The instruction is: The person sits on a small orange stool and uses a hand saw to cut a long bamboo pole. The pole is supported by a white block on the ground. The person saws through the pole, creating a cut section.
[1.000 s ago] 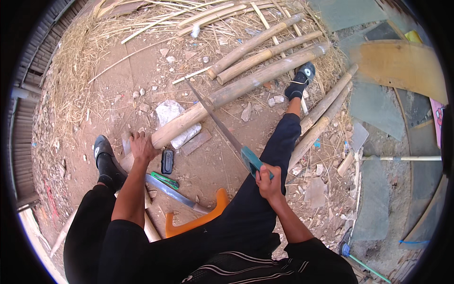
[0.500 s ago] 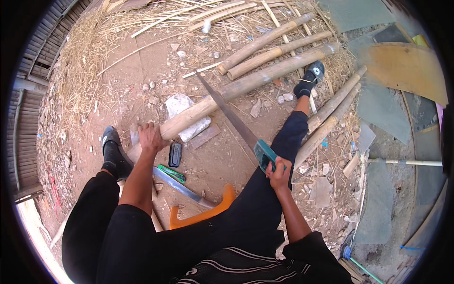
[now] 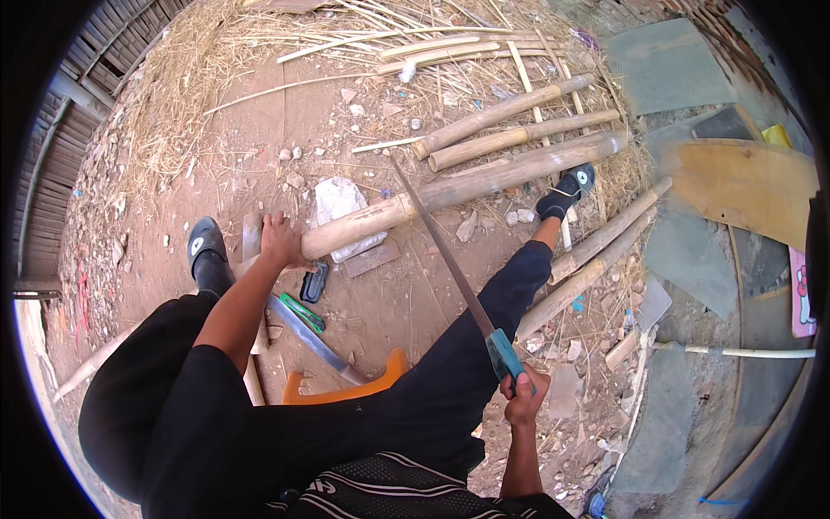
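A long bamboo pole (image 3: pixel 506 177) slants across the ground, raised at one point by a whitish block (image 3: pixel 340 201). My left hand (image 3: pixel 281 240) is closed over its near left end. In my right hand (image 3: pixel 525 395), closed around the green-blue handle, is a hand saw (image 3: pixel 450 259). Its long narrow blade reaches up and left, with the toothed part lying across the pole near the block. Below my left hand lie a dark oblong case (image 3: pixel 314 282), a green cutter knife (image 3: pixel 303 313) and a curved metal blade (image 3: pixel 317 340).
Two shorter bamboo poles (image 3: pixel 510 110) lie beyond the long one, and two more lengths (image 3: pixel 596 251) lie beside my right leg. An orange plastic frame (image 3: pixel 348 395) is close to my lap. Straw and split strips (image 3: pixel 467 52) spread at the far side. Grey sheets (image 3: pixel 692 381) cover the right.
The saw has been drawn back toward me, its handle now lower and slightly farther right, with the blade still across the pole. My left hand stays on the pole's end; the view has shifted slightly.
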Demonstrator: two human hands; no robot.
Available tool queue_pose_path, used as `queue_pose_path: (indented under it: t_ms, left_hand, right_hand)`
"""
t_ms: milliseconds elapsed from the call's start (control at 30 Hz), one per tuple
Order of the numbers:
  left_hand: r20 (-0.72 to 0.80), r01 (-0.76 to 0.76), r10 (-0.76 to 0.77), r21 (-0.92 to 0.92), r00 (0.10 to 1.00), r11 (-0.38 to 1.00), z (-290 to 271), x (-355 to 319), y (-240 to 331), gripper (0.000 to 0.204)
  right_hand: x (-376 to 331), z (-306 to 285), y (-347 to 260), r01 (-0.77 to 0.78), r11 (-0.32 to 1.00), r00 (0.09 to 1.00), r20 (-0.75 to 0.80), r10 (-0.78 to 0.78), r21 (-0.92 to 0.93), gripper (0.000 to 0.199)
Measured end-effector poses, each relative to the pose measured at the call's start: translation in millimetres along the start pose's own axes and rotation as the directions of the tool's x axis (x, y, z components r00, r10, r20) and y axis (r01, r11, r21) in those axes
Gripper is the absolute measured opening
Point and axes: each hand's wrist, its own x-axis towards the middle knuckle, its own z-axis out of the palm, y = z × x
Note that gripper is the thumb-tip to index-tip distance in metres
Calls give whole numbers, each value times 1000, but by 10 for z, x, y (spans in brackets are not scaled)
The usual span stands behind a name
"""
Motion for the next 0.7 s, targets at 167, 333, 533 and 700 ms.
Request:
queue_pose_path:
  t_ms: [167, 333, 533, 700]
  left_hand:
    - [-17, 27, -29, -72, 999, 997, 192, 242, 110, 107]
    - [-6, 49, -51, -164, 999, 985, 399, 572, 164, 83]
    - [56, 61, -48, -258, 997, 964, 188, 721, 186, 78]
    - [41, 37, -27, -274, 999, 961, 282, 763, 405, 83]
  right_hand:
    - [265, 125, 148, 76, 997, 997, 31, -75, -25, 65]
    - [453, 354, 483, -9, 994, 998, 57, 16, -106, 58]
    - [414, 367, 509, -147, 989, 989, 21, 146, 28, 52]
    - [848, 794, 872, -49, 998, 998, -33, 48, -38, 46]
